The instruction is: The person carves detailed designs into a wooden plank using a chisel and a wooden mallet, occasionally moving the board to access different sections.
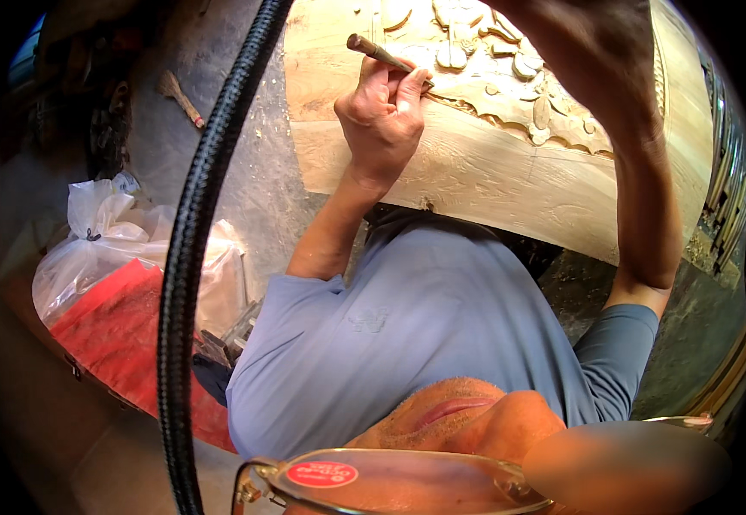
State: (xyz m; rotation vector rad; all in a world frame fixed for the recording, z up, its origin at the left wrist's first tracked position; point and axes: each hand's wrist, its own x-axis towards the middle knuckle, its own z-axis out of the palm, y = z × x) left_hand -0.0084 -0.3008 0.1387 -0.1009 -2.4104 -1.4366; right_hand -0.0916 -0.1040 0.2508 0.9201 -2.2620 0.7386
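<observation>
My left hand [382, 116] is closed around a carving chisel [371, 48], whose dark handle end points up and left. The chisel's blade end slants down to the edge of the raised carving on a pale wooden board [467, 184]. That carved relief [540, 112] shows leaf and scroll shapes with a scalloped lower border. Over the right part of the board reaches my right hand [583, 51], close to the camera. Its fingers run out of the picture at the top, so what they hold, if anything, is hidden.
A thick black braided cable [210, 163] crosses the view at left. Beyond it lie a small brush [181, 99], a tied clear plastic bag [94, 232] and a red sheet or bag [124, 330]. Several slim metal tools [725, 202] stand along the board's right side.
</observation>
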